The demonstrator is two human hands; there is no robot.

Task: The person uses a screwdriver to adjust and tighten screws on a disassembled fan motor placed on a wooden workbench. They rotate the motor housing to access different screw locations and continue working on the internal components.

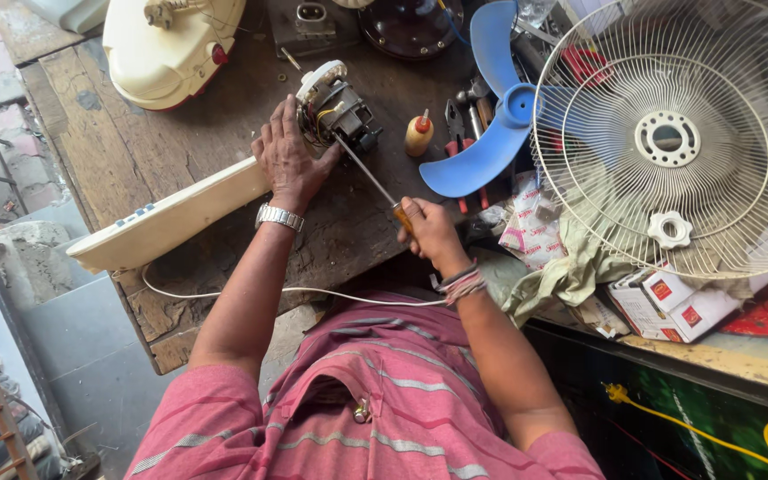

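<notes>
Step in hand, judged from the view: a fastener on the exposed fan motor with copper windings and a white round end cap (pixel 335 107) is being worked with the long steel-shafted screwdriver with an orange handle (pixel 373 182). The motor lies on the worn dark wooden desk (pixel 126 151), at the upper end of the long cream plastic fan column with a button panel (pixel 166 218).

The left hand (pixel 288 153) lies flat with its fingers spread against the motor's side, bracing it. The right hand (pixel 428 233) is closed in a fist round the screwdriver handle; the blade tip meets the motor body just beside the left thumb.

The next move calls for steady axial pressure on the tool with the motor held against rotation; whether the tip is seated in a screw head cannot be told.

Surface: near the motor stand a small yellow oil bottle with a red cap (pixel 418 133), a blue three-blade plastic fan propeller (pixel 491 133), a white wire fan guard (pixel 668 133), a cream plastic fan base (pixel 171 44), a crumpled pale green rag (pixel 571 267) and small cardboard boxes (pixel 673 307). A white power cord (pixel 313 292) runs off the desk edge. A concrete floor shows at left
</notes>
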